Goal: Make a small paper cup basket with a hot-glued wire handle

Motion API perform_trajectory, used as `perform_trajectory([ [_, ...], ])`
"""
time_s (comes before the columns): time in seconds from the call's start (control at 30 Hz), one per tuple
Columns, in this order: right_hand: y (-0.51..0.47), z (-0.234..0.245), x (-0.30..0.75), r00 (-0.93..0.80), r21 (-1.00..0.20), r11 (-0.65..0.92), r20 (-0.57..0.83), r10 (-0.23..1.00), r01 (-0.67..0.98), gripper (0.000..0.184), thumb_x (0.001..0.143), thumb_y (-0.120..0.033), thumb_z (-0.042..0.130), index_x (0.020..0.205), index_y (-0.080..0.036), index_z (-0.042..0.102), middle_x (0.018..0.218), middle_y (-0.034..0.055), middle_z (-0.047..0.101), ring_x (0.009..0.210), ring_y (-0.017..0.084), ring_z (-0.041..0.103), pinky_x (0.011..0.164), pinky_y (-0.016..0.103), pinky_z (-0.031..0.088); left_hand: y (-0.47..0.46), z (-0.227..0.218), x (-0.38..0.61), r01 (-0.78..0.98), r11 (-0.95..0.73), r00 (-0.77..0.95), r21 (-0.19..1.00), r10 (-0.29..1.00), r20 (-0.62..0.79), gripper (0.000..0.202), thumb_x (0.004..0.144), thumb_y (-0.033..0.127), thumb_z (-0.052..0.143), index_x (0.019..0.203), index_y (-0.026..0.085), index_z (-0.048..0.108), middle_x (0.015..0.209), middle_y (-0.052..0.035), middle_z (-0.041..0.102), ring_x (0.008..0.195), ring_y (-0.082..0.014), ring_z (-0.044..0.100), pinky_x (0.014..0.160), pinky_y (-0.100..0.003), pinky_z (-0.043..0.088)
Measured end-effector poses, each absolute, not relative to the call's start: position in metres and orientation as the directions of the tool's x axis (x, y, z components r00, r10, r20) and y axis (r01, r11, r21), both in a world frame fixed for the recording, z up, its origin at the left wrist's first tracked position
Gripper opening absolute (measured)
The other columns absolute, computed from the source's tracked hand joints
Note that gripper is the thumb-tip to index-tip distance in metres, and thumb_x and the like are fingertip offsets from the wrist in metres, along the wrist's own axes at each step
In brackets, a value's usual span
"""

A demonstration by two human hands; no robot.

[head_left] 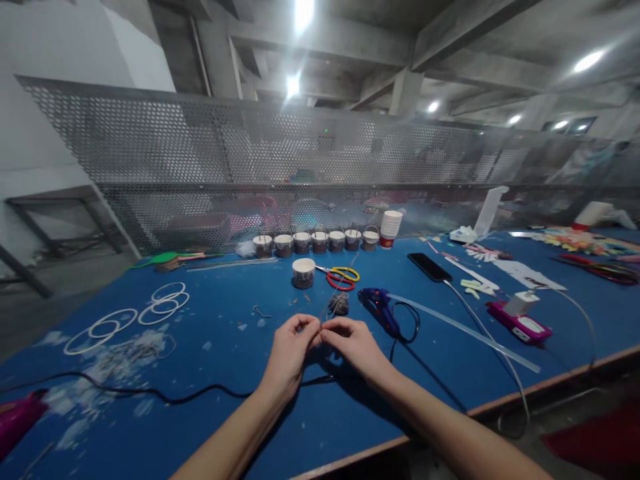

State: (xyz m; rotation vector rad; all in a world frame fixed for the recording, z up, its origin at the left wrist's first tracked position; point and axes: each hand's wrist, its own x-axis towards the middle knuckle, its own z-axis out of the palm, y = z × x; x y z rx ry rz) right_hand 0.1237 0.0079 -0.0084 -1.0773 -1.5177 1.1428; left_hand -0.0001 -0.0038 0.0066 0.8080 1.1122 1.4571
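Yarn ball (landmark): we saw the grey yarn ball [339,305] on the blue table [210,340], just beyond the hands and nearer the right one.
Strand: we traced a thin strand [325,311] beside the yarn ball, down to where the fingertips met.
Left hand: we found the left hand [293,347] this side of the yarn ball, to its left, thumb and forefinger pinched on the strand.
Right hand: we found the right hand [357,343] directly this side of the yarn ball, likewise pinched on the strand.
Scissors: we noted the scissors [341,283] just beyond the yarn ball.
Glue gun: we placed the glue gun [381,308] right of the yarn ball.
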Motion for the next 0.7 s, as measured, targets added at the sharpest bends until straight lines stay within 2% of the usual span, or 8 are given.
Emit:
perform_trajectory([
  [0.2,0.009,-0.015,0.116,-0.073,-0.958,0.238,0.23,0.971,0.158,0.017,0.071,-0.029,0.06,0.063,-0.016,0.065,0.063,0.0019,0.062,0.06,0.014,0.053,0.058,0.025,0.042,-0.004,0.002,0.001,-0.343,0.029,-0.205,0.939,0.973,-0.105,0.022,0.053,0.028,0.075,0.063,0.014,0.062,0.057,0.0025,0.058,0.054,-0.0105,0.056,0.049,-0.021,0.05],
  [0.37,0.008,-0.013,0.115,-0.066,-0.933,0.285,0.278,0.958,0.221,0.018,0.071,-0.03,0.058,0.061,-0.015,0.064,0.064,0.0027,0.061,0.059,0.014,0.051,0.058,0.025,0.041,-0.003,-0.008,0.002,-0.262,0.012,-0.214,0.965,0.974,-0.07,0.023,0.059,0.033,0.07,0.067,0.015,0.059,0.055,0.0035,0.057,0.043,-0.0078,0.05,0.038,-0.018,0.043],
  [0.47,0.008,-0.014,0.116,-0.076,-0.934,0.265,0.254,0.964,0.239,0.016,0.07,-0.029,0.057,0.062,-0.016,0.062,0.062,0.0017,0.059,0.056,0.013,0.049,0.054,0.024,0.039,-0.002,-0.013,0.002,-0.223,-0.01,-0.207,0.975,0.978,-0.037,0.02,0.064,0.033,0.066,0.069,0.016,0.056,0.053,0.0041,0.056,0.044,-0.0086,0.051,0.038,-0.017,0.042],
  [0.7,0.006,-0.014,0.116,-0.097,-0.939,0.232,0.214,0.972,0.255,0.018,0.069,-0.031,0.059,0.061,-0.015,0.059,0.059,-0.0004,0.055,0.051,0.011,0.045,0.051,0.023,0.036,-0.001,-0.018,0.004,-0.192,-0.013,-0.201,0.981,0.979,-0.026,0.017,0.064,0.029,0.065,0.067,0.016,0.055,0.051,0.005,0.055,0.042,-0.0082,0.051,0.042,-0.019,0.042],
])
